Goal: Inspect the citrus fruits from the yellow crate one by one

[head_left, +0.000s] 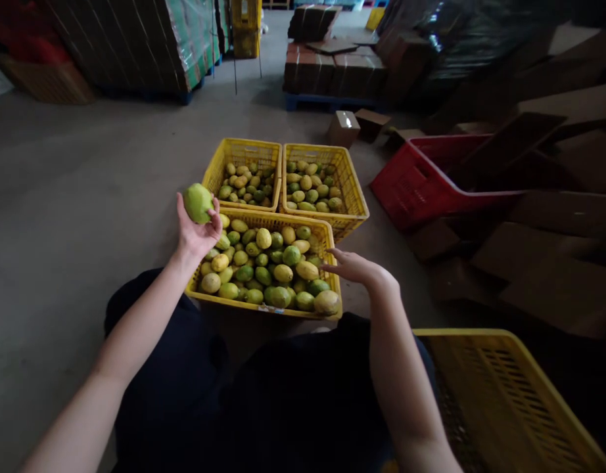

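Fills the near yellow perforated plastic crate [224, 300] with a loose heap of oval green and yellow fruit [283, 273]. Behind, shows less fruit, well below the rims, in the far left yellow plastic crate [254, 141] and the far right yellow plastic crate [327, 215], set side by side. Grasps a large rounded green fruit [198, 203] in the left hand [197, 236], fingers curled around, above the near crate's far left corner. Extends the right hand [352, 266] at that crate's right rim, fingers straight, grip released; from this view, cannot tell whether touching. To the right, tilts a red plastic crate [406, 180] among flattened brown cardboard [549, 276], with dark contents hard to make out. At the near right, cuts off a yellow slotted plastic crate [461, 333] at the frame edge, partly behind the right forearm, too dark inside to read. Hides the lower fruit under the top layer, and blurs the wrapped stacks [125, 39] at the far left.
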Motion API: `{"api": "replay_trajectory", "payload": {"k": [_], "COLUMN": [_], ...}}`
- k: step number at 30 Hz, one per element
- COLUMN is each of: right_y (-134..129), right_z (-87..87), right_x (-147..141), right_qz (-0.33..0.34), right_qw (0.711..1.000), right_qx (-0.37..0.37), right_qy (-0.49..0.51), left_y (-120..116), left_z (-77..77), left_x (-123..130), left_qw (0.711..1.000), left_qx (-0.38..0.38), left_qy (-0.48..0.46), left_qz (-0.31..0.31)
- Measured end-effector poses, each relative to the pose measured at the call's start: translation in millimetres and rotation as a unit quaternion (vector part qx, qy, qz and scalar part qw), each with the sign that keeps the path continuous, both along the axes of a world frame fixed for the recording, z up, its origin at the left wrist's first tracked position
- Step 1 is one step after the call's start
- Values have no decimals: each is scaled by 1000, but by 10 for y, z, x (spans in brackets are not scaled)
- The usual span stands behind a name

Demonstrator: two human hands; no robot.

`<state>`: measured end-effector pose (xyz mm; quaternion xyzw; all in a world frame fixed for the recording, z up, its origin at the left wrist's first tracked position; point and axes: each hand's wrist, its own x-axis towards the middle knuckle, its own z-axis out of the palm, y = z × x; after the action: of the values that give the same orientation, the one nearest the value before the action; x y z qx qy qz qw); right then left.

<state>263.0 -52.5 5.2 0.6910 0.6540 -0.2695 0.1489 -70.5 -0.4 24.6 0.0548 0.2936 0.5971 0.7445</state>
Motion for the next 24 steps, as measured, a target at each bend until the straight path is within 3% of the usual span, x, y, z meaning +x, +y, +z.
{"api": "replay_trajectory", "payload": {"k": [9, 12, 18, 24], "right_y": [7, 17, 23, 32], "right_z": [-146, -179, -174, -234], "right_x": [10, -22, -91, -129], "right_qz": [20, 27, 46, 67], "right_qw": [999, 998, 997, 997], "right_qx": [-30, -35, -43, -35], "right_qy": [-32, -34, -49, -35], "left_y": [-162, -189, -86, -29], "left_z": [90, 108, 52, 40], "left_x": [20, -29, -193, -333], "left_qw": [998, 998, 992, 985], "left_qx": [48, 50, 75, 77], "left_qy": [27, -4, -42, 32], "left_qz": [-30, -27, 89, 152]}}
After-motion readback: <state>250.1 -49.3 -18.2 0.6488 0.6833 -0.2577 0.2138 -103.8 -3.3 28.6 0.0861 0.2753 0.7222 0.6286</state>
